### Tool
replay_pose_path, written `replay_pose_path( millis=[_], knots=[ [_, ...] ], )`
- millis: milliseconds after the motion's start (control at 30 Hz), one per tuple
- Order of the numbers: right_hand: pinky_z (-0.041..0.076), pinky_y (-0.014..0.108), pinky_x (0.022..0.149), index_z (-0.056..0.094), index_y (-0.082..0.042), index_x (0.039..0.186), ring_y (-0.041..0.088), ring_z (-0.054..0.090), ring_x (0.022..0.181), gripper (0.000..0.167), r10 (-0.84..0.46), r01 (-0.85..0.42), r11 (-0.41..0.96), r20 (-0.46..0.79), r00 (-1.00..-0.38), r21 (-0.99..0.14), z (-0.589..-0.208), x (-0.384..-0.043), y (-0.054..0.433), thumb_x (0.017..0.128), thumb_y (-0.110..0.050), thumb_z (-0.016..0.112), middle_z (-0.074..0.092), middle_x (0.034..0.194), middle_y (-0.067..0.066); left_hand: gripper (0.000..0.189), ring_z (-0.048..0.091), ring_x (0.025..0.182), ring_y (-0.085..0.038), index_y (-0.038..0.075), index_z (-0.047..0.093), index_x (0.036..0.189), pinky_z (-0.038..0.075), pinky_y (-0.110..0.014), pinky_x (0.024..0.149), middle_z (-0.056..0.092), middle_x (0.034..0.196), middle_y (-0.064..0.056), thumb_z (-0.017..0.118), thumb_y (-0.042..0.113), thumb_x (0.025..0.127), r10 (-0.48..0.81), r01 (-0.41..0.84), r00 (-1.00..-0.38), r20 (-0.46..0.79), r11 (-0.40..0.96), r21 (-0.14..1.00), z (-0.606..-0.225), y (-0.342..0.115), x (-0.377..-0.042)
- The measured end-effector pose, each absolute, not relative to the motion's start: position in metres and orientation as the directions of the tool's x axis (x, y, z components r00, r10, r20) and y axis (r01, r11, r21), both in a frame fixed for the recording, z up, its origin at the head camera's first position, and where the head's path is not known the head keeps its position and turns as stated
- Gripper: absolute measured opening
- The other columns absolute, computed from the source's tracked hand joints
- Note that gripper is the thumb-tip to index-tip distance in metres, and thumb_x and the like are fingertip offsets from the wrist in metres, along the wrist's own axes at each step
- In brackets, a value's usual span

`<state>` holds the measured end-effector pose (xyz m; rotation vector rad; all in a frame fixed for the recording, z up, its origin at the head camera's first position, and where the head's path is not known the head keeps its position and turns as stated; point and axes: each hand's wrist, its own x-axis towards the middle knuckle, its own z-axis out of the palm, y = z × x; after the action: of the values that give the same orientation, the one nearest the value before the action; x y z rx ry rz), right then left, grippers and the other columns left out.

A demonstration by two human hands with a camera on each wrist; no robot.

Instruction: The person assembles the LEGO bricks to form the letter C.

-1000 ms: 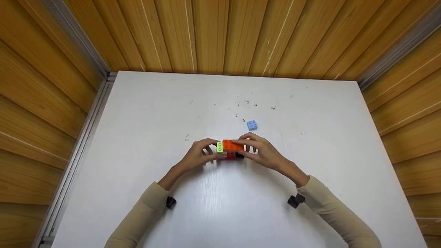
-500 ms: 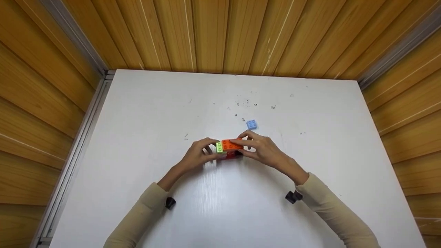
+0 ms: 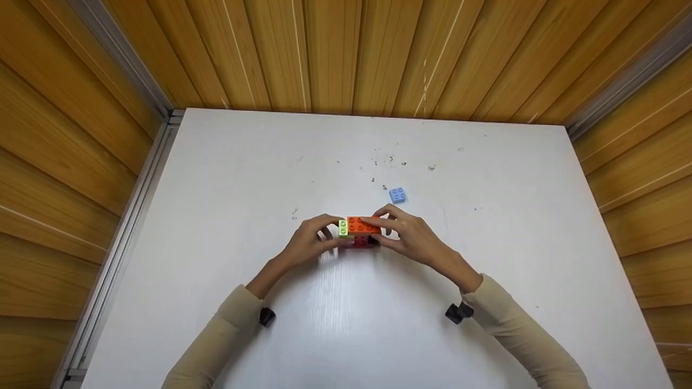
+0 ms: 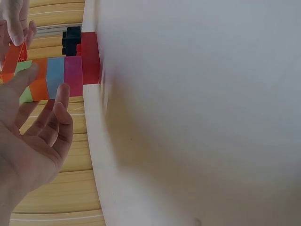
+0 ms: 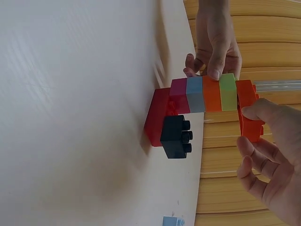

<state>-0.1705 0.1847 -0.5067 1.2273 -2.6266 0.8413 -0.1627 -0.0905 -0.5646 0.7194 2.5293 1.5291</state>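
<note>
In the head view my left hand (image 3: 311,237) and right hand (image 3: 408,235) meet over a toy brick build near the table's middle. The left wrist view shows my left hand (image 4: 42,141) gripping a brick tower of magenta (image 4: 73,75), light blue (image 4: 55,77), orange (image 4: 39,80) and lime green bricks, thumb on the side near its top. A long red brick (image 5: 157,117) forms the base, with a black brick (image 5: 174,136) on its other end. My right hand (image 5: 277,160) pinches a long orange-red brick (image 5: 249,110) at the lime brick (image 5: 229,92), overhanging toward the black side.
A loose light blue brick (image 3: 397,195) lies beyond my right hand on the white table (image 3: 243,162). Dark marks speckle the tabletop behind it. Wood-panelled walls (image 3: 330,54) stand around the back and sides.
My right hand and wrist have shifted slightly left with the orange-red brick. Both hands keep their hold, and the left has hardly moved.
</note>
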Motion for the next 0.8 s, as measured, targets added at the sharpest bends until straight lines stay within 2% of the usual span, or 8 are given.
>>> replay_pose_path(
  millis=[100,267,433,633,800],
  knots=[
    [0.053,0.026,0.062,0.065,-0.021,0.139,0.017,0.063,0.074,0.046,-0.663,-0.710,0.518,0.300,-0.686,-0.478,-0.509,-0.170,0.188,0.094,-0.017,0.075,0.064,0.126,0.007,0.041,0.070,0.085,-0.020,0.009,0.068,0.130,0.057,-0.026,0.073,0.072,0.121,-0.009,0.077,0.023,0.092,0.442,0.347,-0.883,0.157,0.392,0.852,-0.565,-0.090,-0.164],
    [0.059,0.032,0.066,0.059,-0.017,0.144,0.019,0.068,0.084,0.052,-0.624,-0.626,0.464,0.271,-0.733,-0.627,-0.506,-0.174,0.199,0.095,-0.018,0.074,0.060,0.138,0.010,0.044,0.072,0.083,-0.020,0.009,0.066,0.134,0.057,-0.025,0.072,0.072,0.125,-0.009,0.076,0.021,0.093,0.436,0.354,-0.884,0.168,0.390,0.850,-0.564,-0.090,-0.164],
    [0.057,0.024,0.070,0.065,-0.009,0.136,0.020,0.070,0.088,0.043,-0.523,-0.564,0.422,0.317,-0.791,-0.710,-0.500,-0.188,0.216,0.094,-0.008,0.073,0.066,0.131,0.011,0.042,0.072,0.082,-0.022,0.007,0.066,0.131,0.056,-0.023,0.066,0.071,0.123,-0.013,0.077,0.017,0.092,0.425,0.350,-0.888,0.177,0.373,0.859,-0.565,-0.091,-0.163],
    [0.057,0.019,0.075,0.068,-0.010,0.133,0.026,0.074,0.093,0.038,-0.420,-0.479,0.469,0.289,-0.860,-0.743,-0.502,-0.206,0.230,0.095,-0.004,0.070,0.072,0.121,0.016,0.041,0.072,0.082,-0.024,0.006,0.066,0.130,0.056,-0.022,0.065,0.070,0.124,-0.014,0.077,0.016,0.092,0.413,0.348,-0.893,0.180,0.378,0.858,-0.568,-0.090,-0.163],
    [0.060,0.030,0.078,0.067,-0.004,0.132,0.031,0.073,0.098,0.037,-0.375,-0.426,0.520,0.251,-0.893,-0.740,-0.518,-0.220,0.234,0.095,-0.001,0.069,0.071,0.121,0.020,0.042,0.073,0.080,-0.021,0.006,0.066,0.130,0.054,-0.023,0.067,0.071,0.124,-0.011,0.077,0.022,0.093,0.415,0.367,-0.890,0.187,0.411,0.834,-0.568,-0.089,-0.164]
  ],
)
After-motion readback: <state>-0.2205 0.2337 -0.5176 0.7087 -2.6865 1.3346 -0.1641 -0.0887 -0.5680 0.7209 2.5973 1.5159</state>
